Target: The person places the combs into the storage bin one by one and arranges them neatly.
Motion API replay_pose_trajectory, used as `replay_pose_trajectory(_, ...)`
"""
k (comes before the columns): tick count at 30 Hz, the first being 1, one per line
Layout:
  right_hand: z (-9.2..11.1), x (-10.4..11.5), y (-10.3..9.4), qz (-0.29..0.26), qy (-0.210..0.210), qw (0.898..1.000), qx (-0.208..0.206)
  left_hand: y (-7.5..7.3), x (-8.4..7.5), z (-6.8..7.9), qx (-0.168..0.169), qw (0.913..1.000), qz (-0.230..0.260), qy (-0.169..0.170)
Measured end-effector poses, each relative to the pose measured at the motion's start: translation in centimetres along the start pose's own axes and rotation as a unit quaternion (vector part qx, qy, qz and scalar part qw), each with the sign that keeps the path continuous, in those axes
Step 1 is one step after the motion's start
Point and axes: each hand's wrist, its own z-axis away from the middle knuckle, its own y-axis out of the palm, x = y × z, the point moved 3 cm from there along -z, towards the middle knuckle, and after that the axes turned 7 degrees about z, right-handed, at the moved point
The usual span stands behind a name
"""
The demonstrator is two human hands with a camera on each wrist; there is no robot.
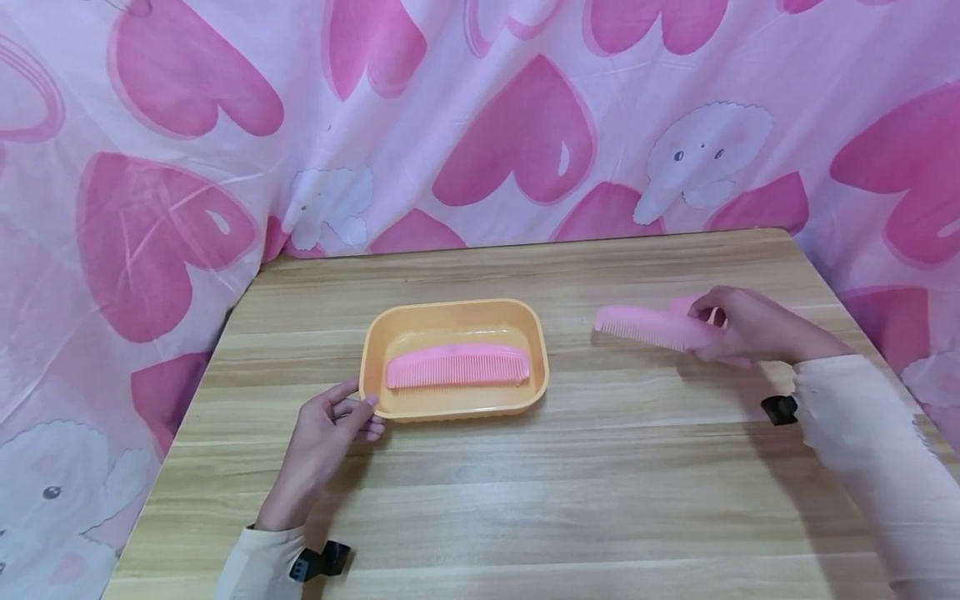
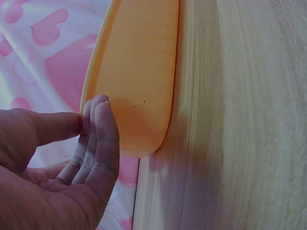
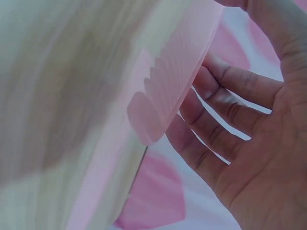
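A shallow orange plastic tray stands on the table with a pink comb lying lengthwise inside it, teeth toward the near side. My left hand pinches the tray's near left corner; in the left wrist view the thumb lies at the rim and the fingers press the outer wall. Off to the right, my right hand holds a second pink comb by one end, raised over the table with its teeth facing down. Under that hand lies another pink piece, partly hidden, long and flat on the wood.
The wooden table ends at a back edge against a pink curtain printed with hearts, which also hangs along both sides. Black wrist devices sit at both sleeves.
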Motion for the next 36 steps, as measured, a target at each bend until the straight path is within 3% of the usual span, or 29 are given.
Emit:
replay_pose_trajectory(23, -4.7, 8.9, -2.0, 0.023, -0.083, 0.995, -0.042, 0.0, 0.0, 0.0, -0.003, 1.0, -0.003, -0.006)
replay_pose_trajectory(27, -5.8, 10.7, -2.0, 0.032, -0.085, 0.995, -0.044, 0.0, 0.1, -0.1, -0.005, 0.9999, -0.003, -0.009)
replay_pose_trajectory(36, -8.1, 15.2, -1.5, 0.035, -0.136, 0.989, -0.047, 0.0, 0.1, -0.1, -0.001, 1.0, 0.005, 0.0)
